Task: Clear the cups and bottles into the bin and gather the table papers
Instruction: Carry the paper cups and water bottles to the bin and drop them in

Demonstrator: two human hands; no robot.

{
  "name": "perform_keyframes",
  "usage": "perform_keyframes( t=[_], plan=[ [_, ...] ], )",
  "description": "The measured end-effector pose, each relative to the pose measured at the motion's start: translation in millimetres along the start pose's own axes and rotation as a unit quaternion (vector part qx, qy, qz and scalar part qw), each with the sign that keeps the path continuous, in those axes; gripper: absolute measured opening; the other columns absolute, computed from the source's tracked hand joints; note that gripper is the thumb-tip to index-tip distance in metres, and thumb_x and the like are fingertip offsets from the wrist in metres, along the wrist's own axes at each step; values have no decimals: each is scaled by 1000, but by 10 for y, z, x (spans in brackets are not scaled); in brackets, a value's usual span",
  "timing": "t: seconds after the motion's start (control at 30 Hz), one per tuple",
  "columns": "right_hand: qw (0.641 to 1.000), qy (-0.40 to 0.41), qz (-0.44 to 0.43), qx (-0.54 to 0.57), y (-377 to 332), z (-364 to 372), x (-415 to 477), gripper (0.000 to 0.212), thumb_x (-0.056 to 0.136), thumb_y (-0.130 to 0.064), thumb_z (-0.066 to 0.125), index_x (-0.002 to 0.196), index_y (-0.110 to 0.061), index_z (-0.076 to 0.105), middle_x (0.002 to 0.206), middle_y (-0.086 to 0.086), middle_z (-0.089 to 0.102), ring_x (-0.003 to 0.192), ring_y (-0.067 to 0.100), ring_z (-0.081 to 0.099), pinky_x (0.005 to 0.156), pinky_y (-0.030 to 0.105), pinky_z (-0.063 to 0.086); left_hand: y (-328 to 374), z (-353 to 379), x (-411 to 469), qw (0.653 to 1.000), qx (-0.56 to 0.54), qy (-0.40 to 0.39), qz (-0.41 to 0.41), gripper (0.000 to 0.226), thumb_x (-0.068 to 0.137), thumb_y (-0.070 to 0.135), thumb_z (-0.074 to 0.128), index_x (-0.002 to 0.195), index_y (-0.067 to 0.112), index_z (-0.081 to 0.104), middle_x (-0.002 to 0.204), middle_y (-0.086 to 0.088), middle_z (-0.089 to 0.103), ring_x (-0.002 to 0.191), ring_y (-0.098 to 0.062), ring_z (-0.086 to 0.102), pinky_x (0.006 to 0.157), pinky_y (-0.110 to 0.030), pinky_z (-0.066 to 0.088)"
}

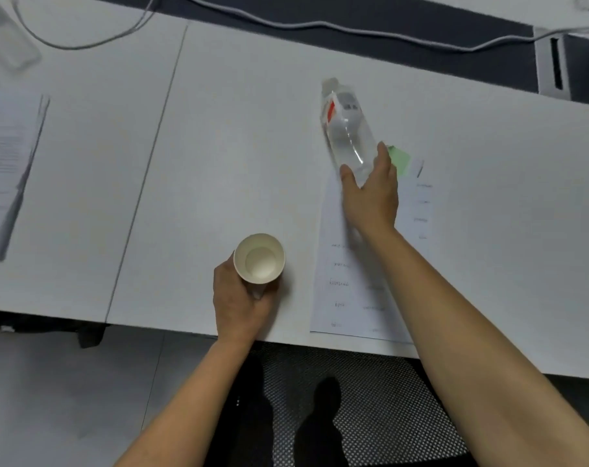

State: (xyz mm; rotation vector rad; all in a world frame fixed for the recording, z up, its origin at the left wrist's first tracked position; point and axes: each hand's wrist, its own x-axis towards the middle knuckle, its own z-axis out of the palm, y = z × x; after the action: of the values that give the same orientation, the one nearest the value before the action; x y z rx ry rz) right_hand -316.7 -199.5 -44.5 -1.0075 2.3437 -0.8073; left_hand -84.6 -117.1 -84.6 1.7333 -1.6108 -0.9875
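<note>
No text can be read. The printed sheet (360, 284) at lower centre right carries short dark words in columns, too blurred to make out. The bottle (347, 129) has a red-and-white label, and the paper stack (6, 163) at left shows grey lines, both illegible.

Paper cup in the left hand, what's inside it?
The paper cup held by the left hand looks empty: its pale inner wall and round bottom show, no liquid visible. Its outside base is hidden by the fingers.

I'm sitting in what looks like an office: white desks (219, 129) joining edge to edge, printed papers (6, 156), a trailing cable (320, 26), a mesh chair (370, 399)
</note>
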Motion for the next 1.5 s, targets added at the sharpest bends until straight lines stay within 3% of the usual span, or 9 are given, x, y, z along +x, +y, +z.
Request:
perform_keyframes(
  t=[0.1, 0.27, 0.43, 0.6, 0.83, 1.0, 1.17, 1.33, 1.5],
  plan=[
    [994, 2, 52, 93, 8, -311, -432, 71, 94, -46, 62, 153, -24, 29, 142, -1, 50, 119, 18, 55, 96, 30, 45, 66, -82, 12, 1000, -12, -24, -7, 36, 73, 37, 82, 76, 19, 51, 67, 10, 57, 71, -7, 57, 55, -33, 46],
    [961, -16, 126, 246, 22, -971, -1268, 57, 93, -34, 66, 144, -23, 44, 129, 3, 60, 97, 14, 67, 96, 41, 55, 370, -459, -226, 998, -32, -2, -63, 60, 78, 49, 76, 127, 24, 51, 112, 12, 52, 108, -16, 54, 86, -37, 50],
    [922, -90, 104, 361, -21, -1423, -2150, 43, 94, -28, 65, 135, -27, 49, 124, 3, 64, 98, 16, 71, 97, 44, 55, 875, -1170, -916, 991, -107, 53, -60, 45, 78, 43, 79, 112, 45, 50, 114, 12, 59, 99, -8, 58, 76, -21, 46],
    [902, -219, 47, 370, -106, -1292, -2747, 43, 87, -25, 75, 122, -34, 51, 126, 3, 62, 106, 21, 69, 92, 37, 55, 840, -1868, -1785, 967, -159, 167, -104, 59, 68, 48, 86, 115, 47, 50, 113, 15, 62, 97, -2, 62, 74, -18, 49],
    [878, -367, -37, 306, -733, -629, -3648, 52, 78, -26, 82, 123, -32, 55, 93, -15, 74, 91, 3, 71, 92, 34, 53, 326, -2969, -2887, 900, -121, 366, -202, 57, 77, 37, 81, 123, 30, 50, 110, 16, 61, 85, -15, 63, 66, -24, 46],
    [858, -398, -109, 305, -1496, 121, -4485, 47, 80, -19, 82, 116, -34, 57, 100, -5, 75, 88, 7, 72, 83, 26, 54, -340, -3968, -3345, 839, -131, 486, -206, 62, 73, 35, 84, 123, 31, 46, 110, 22, 56, 84, -14, 62, 69, -28, 47],
    [831, -441, -152, 304, -2413, 1070, -5434, 51, 78, -24, 84, 121, -26, 58, 111, 2, 71, 100, 19, 71, 80, 32, 56, -1165, -5194, -3639, 805, -125, 538, -218, 60, 71, 39, 83, 119, 30, 48, 105, 22, 59, 81, -18, 62, 66, -27, 46],
    [811, -483, -171, 283, -3280, 1905, -6232, 68, 61, -54, 88, 118, -29, 61, 110, 1, 73, 101, 24, 71, 82, 40, 56, -1792, -6263, -3778, 773, -121, 578, -232, 58, 70, 43, 81, 118, 30, 50, 105, 23, 61, 86, -13, 61, 66, -25, 45],
    [796, -512, -173, 272, -3870, 2865, -6690, 91, 46, -71, 86, 120, -25, 61, 109, 0, 73, 95, 14, 71, 78, 26, 57, -2519, -7091, -3409, 769, -125, 579, -241, 63, 67, 56, 82, 116, 30, 52, 104, 23, 62, 87, 11, 57, 68, -23, 44]
  ],
)
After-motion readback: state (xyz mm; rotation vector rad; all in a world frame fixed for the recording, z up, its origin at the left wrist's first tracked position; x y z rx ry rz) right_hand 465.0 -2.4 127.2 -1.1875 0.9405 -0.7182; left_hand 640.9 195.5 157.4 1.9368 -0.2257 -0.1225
